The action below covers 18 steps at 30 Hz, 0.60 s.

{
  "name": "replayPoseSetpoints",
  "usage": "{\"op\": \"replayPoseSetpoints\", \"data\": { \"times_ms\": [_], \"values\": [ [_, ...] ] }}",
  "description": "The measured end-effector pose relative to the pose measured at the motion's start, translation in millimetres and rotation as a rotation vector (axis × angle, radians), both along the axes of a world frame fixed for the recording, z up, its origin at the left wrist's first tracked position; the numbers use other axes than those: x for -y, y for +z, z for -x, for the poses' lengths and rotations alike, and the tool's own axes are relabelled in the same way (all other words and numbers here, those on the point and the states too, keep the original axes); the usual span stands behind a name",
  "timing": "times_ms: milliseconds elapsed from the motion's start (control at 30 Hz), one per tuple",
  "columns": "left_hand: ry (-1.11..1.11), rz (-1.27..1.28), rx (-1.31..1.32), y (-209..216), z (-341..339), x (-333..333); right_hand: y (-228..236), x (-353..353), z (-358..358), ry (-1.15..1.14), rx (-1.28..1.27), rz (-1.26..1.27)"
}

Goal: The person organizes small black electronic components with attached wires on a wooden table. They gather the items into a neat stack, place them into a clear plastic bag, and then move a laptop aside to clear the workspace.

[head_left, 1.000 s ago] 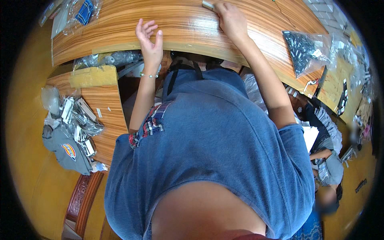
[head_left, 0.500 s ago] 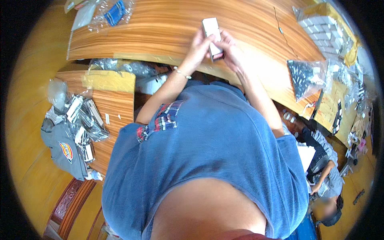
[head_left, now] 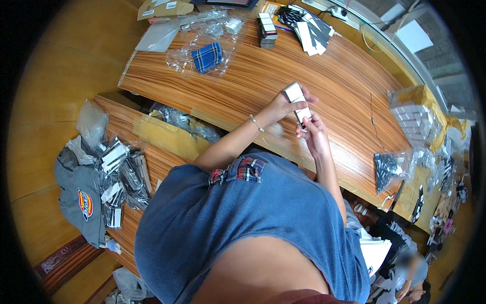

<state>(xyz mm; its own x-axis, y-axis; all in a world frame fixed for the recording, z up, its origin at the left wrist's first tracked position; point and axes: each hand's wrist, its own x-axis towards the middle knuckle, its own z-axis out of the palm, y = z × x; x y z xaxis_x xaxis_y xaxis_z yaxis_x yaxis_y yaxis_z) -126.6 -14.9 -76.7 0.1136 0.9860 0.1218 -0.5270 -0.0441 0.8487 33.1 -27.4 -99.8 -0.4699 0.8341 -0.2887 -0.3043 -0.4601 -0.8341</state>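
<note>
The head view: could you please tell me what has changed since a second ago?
The left hand, empty a second ago, has moved rightward to hold the white stack with the right hand; the stack has come nearer the blue shirt. The blue plaid cloth still lies amid clear plastic.

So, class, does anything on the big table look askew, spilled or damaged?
The black and white strips near the far edge of the table look askew, spread in an uneven fan, unlike the neat stack to their left. Nothing looks spilled or damaged.
</note>
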Motion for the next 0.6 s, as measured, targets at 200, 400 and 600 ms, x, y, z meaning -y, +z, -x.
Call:
{"op": "replayPoseSetpoints", "data": {
  "times_ms": [200, 400, 600],
  "values": [
    [0.047, -0.075, -0.149, -30, 58, -7, -27, -6, 35, -0.305, 0.838, -1.068],
    [0.937, -0.215, -1.107, -34, 213, -48, -75, -8, 31, -0.157, 1.226, -1.109],
    [0.587, 0.082, -1.812, -74, 322, -61, -66, -16, 36, -0.122, 1.152, -1.072]
  ]
}}
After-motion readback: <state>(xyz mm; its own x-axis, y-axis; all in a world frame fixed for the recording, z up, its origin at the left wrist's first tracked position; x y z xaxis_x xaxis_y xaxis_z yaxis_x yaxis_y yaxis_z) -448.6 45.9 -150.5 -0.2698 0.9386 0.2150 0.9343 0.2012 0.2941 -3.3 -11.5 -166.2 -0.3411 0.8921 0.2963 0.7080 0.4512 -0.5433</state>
